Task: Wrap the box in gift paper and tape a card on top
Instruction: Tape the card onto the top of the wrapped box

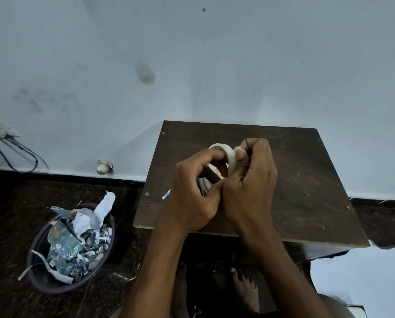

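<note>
Head view: I saw left hand and right hand both gripping cream tape roll above dark woodgrain table; no readable writing.

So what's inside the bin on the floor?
The bin holds crumpled scraps of patterned gift paper and white paper strips, piled above its rim. Whatever lies under the pile is covered.

Plain home room: small wooden table, scrap-filled bin, bare wall.
</note>
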Available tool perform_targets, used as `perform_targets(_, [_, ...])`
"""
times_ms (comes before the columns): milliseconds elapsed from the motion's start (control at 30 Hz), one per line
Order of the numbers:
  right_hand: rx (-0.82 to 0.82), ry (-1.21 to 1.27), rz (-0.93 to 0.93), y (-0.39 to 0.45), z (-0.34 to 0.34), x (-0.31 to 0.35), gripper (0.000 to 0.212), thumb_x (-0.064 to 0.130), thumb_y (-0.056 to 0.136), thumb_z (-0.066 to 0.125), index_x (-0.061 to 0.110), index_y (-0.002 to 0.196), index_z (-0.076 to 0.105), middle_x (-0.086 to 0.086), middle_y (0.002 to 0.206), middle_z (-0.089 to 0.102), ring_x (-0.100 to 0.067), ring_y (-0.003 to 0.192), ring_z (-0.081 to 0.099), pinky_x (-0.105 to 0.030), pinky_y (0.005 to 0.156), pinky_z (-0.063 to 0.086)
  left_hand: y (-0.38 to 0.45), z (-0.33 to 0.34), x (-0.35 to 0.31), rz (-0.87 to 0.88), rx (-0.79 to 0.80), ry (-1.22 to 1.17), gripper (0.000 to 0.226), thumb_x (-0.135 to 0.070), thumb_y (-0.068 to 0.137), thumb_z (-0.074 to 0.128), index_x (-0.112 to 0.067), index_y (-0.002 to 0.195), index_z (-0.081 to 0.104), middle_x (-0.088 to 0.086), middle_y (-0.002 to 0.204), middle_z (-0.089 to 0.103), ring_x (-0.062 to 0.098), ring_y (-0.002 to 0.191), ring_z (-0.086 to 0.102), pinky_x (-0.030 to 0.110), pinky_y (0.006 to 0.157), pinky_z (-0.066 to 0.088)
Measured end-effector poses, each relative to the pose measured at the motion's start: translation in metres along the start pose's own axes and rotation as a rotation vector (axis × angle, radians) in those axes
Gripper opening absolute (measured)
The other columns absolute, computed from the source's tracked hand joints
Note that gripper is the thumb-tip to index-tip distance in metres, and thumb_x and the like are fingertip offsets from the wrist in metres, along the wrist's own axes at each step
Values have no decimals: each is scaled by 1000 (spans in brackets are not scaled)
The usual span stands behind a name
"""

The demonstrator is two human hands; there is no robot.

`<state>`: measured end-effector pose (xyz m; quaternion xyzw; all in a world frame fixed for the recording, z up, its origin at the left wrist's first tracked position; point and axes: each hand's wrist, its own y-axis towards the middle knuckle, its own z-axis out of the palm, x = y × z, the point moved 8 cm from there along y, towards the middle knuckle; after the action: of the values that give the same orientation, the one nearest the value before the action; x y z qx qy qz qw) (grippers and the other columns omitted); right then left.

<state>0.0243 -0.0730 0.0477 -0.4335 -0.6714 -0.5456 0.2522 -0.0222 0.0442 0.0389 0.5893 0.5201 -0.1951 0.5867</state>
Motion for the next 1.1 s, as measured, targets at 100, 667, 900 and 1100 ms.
perform_targets(100, [40, -14, 31, 2, 3, -6, 9, 10, 94, 43, 14, 88, 47, 2, 82, 51, -2, 71, 46, -10, 63, 33, 0, 1, -2, 11, -18, 31, 24, 1, 82, 59, 2, 104, 69, 10, 91, 72, 22, 79, 70, 35, 67, 56])
perform_targets(667, [183, 89, -132, -6, 15, 12, 12, 0, 95, 53, 8, 86, 52, -4, 85, 57, -19, 76, 55, -24, 65, 40, -3, -27, 2, -62, -278, 367, 24, -25, 92, 62, -7, 86, 76, 6, 79, 74, 30, 74, 70, 52, 69, 56])
perform_targets(900, [154, 211, -168, -6, 8, 22, 11, -6, 88, 67, 5, 83, 66, -1, 84, 69, -17, 80, 68, -36, 62, 53, -2, -31, -1, -58, -287, 452, 23, -24, 90, 60, -11, 73, 68, -1, 60, 56, 27, 56, 55, 49, 60, 49])
perform_targets(1100, [142, 341, -8, -4, 4, 11, 23, -3, 82, 76, 5, 102, 66, 2, 86, 74, -17, 78, 74, -30, 57, 57, -2, -32, -1, -47, -301, 472, 25, -27, 89, 62, -11, 72, 68, -3, 59, 60, 24, 53, 56, 48, 61, 49])
